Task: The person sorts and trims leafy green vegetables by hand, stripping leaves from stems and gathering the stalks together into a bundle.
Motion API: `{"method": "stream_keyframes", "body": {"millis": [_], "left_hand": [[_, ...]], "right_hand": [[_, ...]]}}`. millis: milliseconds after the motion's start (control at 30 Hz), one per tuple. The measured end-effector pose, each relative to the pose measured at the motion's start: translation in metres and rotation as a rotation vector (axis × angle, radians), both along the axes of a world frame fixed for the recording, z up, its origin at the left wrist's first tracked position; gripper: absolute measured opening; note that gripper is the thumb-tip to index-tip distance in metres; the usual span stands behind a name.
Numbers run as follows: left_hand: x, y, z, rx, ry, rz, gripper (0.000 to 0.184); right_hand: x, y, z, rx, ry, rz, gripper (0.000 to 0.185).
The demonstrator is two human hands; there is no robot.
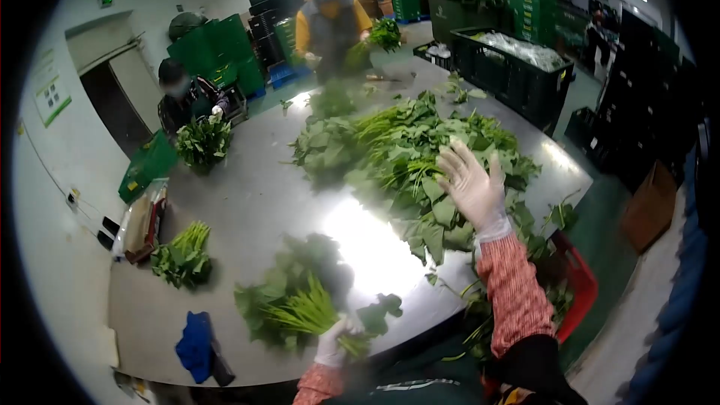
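Near the table's front edge my left hand (331, 343), in a pale glove, is wrapped round the stems of a leafy green bunch (289, 304). The bunch's leaves point away and to the left. My right hand (471, 184), also gloved, has its fingers spread over the right side of a large heap of leafy greens (405, 142) on the metal table (247, 187). Whether its palm touches the leaves I cannot tell. A small bunch (184, 256) lies at the table's left, with a blue cloth (196, 346) nearer the front edge.
Across the table a person (328, 22) in yellow sleeves holds greens. Another person (180, 94) at the left holds a bunch. A black crate (510, 79) with clear plastic stands at the back right. A red crate edge (581, 285) is beside my right arm.
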State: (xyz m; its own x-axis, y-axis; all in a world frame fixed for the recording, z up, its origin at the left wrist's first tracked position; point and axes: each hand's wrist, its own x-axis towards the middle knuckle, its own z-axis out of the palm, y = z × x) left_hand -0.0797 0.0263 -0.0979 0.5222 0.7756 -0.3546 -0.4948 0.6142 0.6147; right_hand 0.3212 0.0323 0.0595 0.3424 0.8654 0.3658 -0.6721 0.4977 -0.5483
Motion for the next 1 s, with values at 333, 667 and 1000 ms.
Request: {"method": "stream_keyframes", "body": {"millis": [333,667,1000], "left_hand": [[-0.006,0.001,-0.013,0.015,0.017,0.020,0.011],[-0.004,0.000,0.001,-0.042,0.010,0.012,0.010],[-0.007,0.002,-0.007,-0.036,-0.013,0.003,0.015]], "right_hand": [[-0.009,0.059,-0.144,-0.118,0.785,0.032,0.086],[-0.003,0.057,-0.170,-0.149,0.747,0.032,0.082],[-0.004,0.054,-0.190,-0.086,0.688,0.070,0.075]]}}
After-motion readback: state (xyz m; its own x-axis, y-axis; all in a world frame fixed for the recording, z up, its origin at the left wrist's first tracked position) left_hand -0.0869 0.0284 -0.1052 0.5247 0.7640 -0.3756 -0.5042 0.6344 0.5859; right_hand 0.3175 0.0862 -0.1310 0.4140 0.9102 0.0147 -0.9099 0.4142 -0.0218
